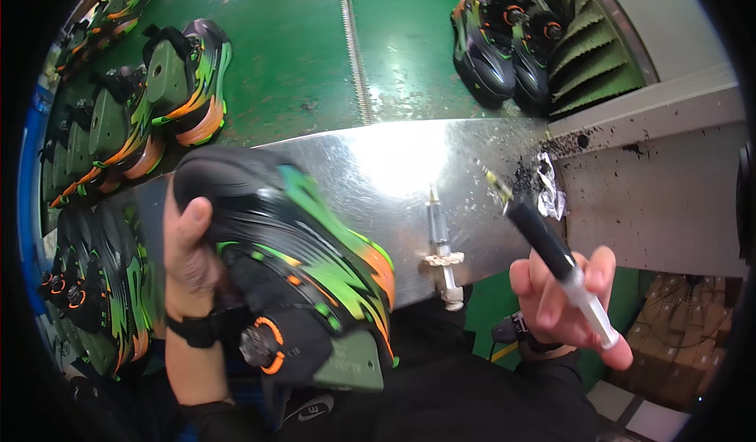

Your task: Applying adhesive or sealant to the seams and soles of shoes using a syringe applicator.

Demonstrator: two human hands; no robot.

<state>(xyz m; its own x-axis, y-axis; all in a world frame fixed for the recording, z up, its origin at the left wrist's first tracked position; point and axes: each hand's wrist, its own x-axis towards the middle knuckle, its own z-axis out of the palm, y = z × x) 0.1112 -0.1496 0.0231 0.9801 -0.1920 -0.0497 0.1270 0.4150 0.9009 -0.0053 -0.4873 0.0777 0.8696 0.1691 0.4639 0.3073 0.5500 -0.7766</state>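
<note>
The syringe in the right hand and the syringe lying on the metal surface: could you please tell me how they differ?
The held syringe has a black-looking barrel; the lying syringe has a clear, greyish one. The held syringe is in the right hand, its tip toward the picture's upper left; the lying syringe rests on the metal surface, its tip pointing away from the person. Both have a narrow tip and a pale plunger.

Steel ledge (488, 241). Over its left part: black-green-orange shoe (315, 245), gripped by left hand (193, 265). At its right front: dark-filled syringe (540, 237), in right hand (551, 312). Lying on it: clear syringe (438, 225). Behind it: shoe pair (487, 60).
</note>
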